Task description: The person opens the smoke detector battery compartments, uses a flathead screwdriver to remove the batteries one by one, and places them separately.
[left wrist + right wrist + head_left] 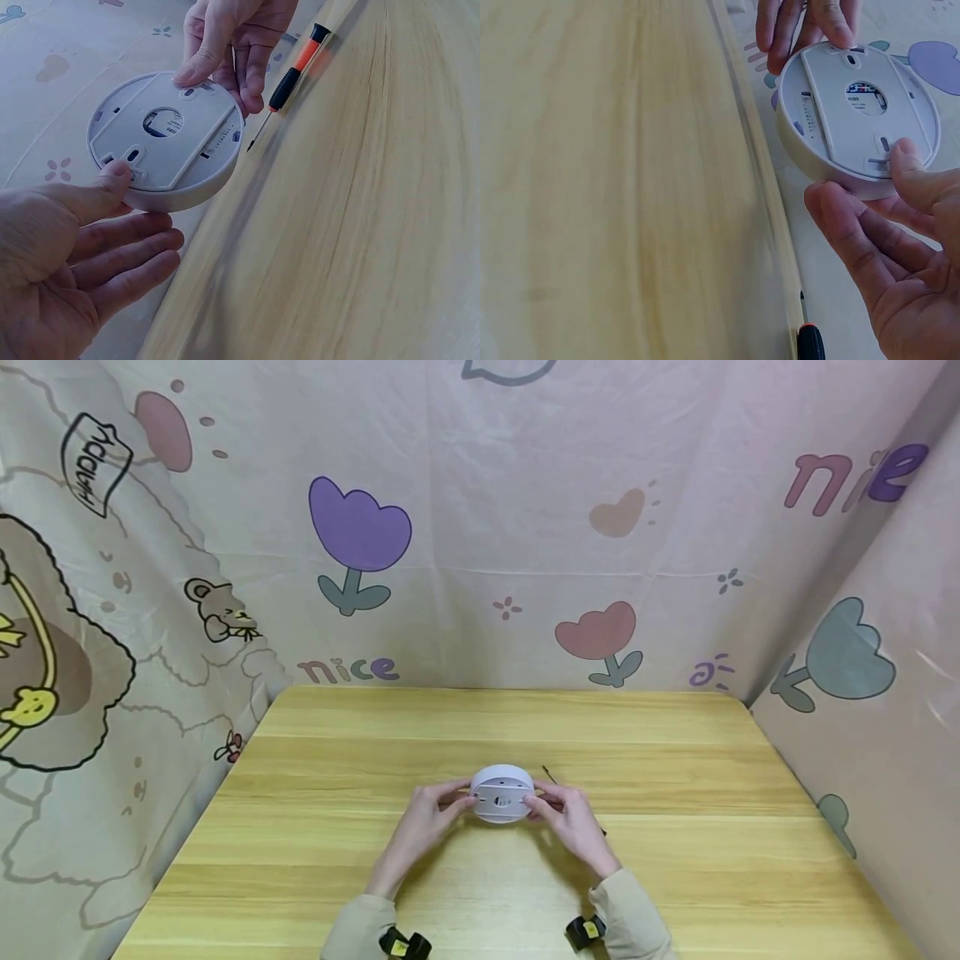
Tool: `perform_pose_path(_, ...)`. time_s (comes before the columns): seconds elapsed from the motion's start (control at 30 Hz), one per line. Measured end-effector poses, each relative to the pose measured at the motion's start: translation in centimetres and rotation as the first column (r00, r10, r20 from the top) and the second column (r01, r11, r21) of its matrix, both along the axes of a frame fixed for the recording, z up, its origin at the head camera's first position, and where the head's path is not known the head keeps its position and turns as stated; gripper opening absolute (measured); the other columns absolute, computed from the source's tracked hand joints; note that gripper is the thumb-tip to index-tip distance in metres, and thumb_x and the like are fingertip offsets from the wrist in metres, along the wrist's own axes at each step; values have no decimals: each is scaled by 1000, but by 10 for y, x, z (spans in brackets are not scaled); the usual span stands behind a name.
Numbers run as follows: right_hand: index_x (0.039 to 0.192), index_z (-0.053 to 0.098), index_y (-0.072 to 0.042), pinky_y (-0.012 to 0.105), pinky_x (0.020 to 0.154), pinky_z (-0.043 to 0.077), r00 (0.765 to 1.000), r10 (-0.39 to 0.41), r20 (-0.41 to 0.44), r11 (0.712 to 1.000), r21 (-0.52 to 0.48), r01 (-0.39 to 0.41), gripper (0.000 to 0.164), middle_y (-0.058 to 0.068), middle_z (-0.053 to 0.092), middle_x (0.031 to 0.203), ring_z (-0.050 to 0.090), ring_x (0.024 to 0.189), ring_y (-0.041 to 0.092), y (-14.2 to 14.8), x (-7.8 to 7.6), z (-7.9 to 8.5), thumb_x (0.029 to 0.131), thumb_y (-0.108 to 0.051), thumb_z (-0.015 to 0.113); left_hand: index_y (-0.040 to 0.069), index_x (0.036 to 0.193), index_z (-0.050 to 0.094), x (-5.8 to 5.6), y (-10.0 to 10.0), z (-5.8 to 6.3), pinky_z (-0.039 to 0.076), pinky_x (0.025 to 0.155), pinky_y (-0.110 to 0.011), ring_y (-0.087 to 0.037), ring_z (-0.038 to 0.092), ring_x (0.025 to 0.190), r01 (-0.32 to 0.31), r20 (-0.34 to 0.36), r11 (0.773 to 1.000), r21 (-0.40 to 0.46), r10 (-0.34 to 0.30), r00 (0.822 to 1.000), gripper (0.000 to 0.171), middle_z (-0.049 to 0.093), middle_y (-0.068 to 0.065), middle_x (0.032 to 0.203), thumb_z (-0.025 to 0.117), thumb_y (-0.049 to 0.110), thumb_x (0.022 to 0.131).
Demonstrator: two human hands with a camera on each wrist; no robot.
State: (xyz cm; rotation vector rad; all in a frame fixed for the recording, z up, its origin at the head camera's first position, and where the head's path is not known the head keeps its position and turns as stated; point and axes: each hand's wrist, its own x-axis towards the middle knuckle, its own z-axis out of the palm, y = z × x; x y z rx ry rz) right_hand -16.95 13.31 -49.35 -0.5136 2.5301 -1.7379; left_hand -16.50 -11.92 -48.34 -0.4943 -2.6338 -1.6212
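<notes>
Both hands hold a round white plastic device (pixel 502 795), shaped like a smoke detector, above the table with its back facing up. My left hand (pixel 422 822) pinches one edge, thumb on the mounting plate (pixel 199 124) and fingers beneath the rim. On the opposite edge my right hand (pixel 576 828) grips it the same way, its thumb (pixel 906 161) beside a slot. A round hole in the plate shows a printed label (pixel 169 126) inside. An orange and black screwdriver (pixel 295 73) lies on the table by the right hand, which mostly hides it in the head view.
The wooden table (pixel 337 860) runs back to a printed cloth (pixel 480 510) that hangs behind it and at both sides. Black wrist cameras (pixel 585 932) are worn at the cuffs of the light sleeves (pixel 633 918).
</notes>
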Motion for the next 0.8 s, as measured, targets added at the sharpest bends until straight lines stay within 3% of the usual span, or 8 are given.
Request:
perform_pose_path(0.17, 123, 68, 5, 30, 71, 64, 996, -17, -92, 998, 61, 23, 35, 19, 76, 98, 72, 78, 29, 0, 0, -1, 94, -15, 68, 3, 128, 67, 1, 0, 0, 59, 98, -38, -30, 70, 113, -5, -19, 1000, 21, 5, 1000, 38, 72, -17, 123, 69, 18, 93)
perform_pose_path(0.33, 115, 72, 3, 22, 72, 61, 988, -29, -154, 996, 74, 41, 29, 17, 75, 101, 71, 82, 24, 0, 0, -3, 93, -15, 70, 0, 127, 66, 0, 4, -2, 59, 98, -36, -34, 70, 110, -10, -37, 995, 102, 14, 999, 37, 71, -20, 122, 70, 5, 91)
perform_pose_path(0.67, 136, 59, 1, 27, 78, 64, 994, -87, 70, 992, -85, 93, 44, 26, 68, 109, 77, 86, 30, -3, 0, 1, 94, -8, 69, 6, 132, 63, -2, 11, -4, 60, 87, -23, -23, 69, 95, -28, -10, 991, 134, 29, 1000, 39, 70, -14, 110, 67, 4, 94)
perform_pose_path(0.8, 137, 57, 0, 27, 79, 64, 994, -87, 64, 990, -102, 93, 47, 27, 66, 115, 76, 89, 34, -4, 2, 0, 92, -6, 70, 6, 134, 62, -2, 11, -5, 60, 82, -18, -24, 69, 94, -31, 19, 987, 155, 29, 999, 40, 69, -16, 110, 66, 4, 94)
